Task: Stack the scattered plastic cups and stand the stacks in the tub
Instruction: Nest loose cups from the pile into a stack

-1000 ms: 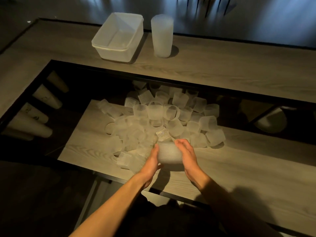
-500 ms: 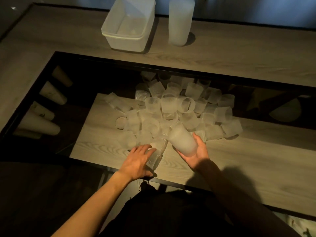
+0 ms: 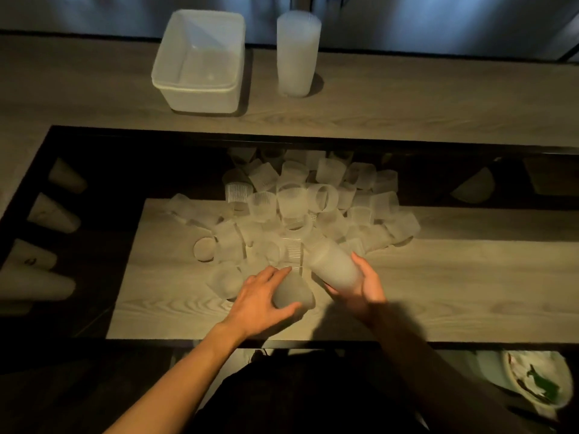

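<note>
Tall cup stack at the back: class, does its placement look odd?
Yes. The tall cup stack stands upright on the table beside the tub, not inside it, where stacks belong; the tub holds nothing.

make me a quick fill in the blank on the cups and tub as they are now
The white rectangular plastic tub is ___ inside.
The tall stack of frosted plastic cups stands on the tub's ___ side.
The left grip holds a loose frosted cup; the right grip holds nested cups forming a short ___.
Missing: empty, right, stack.
</note>
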### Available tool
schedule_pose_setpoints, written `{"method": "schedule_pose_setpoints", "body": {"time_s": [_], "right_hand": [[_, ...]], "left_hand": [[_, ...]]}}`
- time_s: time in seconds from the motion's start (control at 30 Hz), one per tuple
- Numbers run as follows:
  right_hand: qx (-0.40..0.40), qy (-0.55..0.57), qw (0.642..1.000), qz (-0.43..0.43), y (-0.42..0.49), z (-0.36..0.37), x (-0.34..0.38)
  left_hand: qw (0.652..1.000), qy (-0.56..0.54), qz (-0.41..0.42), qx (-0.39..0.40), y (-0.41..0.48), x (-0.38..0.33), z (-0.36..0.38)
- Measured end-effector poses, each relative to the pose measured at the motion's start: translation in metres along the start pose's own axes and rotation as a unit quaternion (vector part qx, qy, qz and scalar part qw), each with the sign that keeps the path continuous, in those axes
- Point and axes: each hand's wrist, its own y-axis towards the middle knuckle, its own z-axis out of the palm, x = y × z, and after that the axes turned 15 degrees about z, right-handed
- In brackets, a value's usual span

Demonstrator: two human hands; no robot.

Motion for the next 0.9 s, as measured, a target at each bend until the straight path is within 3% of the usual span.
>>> {"method": "schedule_pose_setpoints", "body": {"time_s": [0.07, 0.17, 0.43, 0.6, 0.63, 0.8, 0.9], "right_hand": [[-0.019, 0.001, 1.0, -0.018, 0.0, 0.005, -0.007], [-0.062, 0.005, 0.997, -0.041, -0.002, 0.015, -0.016], [-0.044, 0.033, 0.994, -0.09, -0.003, 0.025, -0.033], [-0.037, -0.005, 0.996, -0.083, -0.003, 0.031, -0.047], [-0.034, -0.013, 0.996, -0.083, -0.003, 0.034, -0.052], [-0.02, -0.06, 0.994, -0.092, 0.002, 0.05, -0.07], [-0.019, -0.066, 0.994, -0.084, 0.0, 0.053, -0.071]], "left_hand": [[0.983, -0.147, -0.079, -0.08, 0.002, 0.0, -0.007], [0.914, -0.321, -0.174, -0.177, 0.008, -0.004, -0.02], [0.832, -0.468, -0.197, -0.225, 0.006, 0.003, -0.043], [0.683, -0.62, -0.254, -0.289, 0.007, 0.008, -0.052], [0.679, -0.628, -0.255, -0.282, 0.006, 0.009, -0.051], [0.726, -0.609, -0.224, -0.228, 0.002, -0.002, -0.044], [0.741, -0.58, -0.234, -0.245, -0.002, 0.0, -0.041]]}}
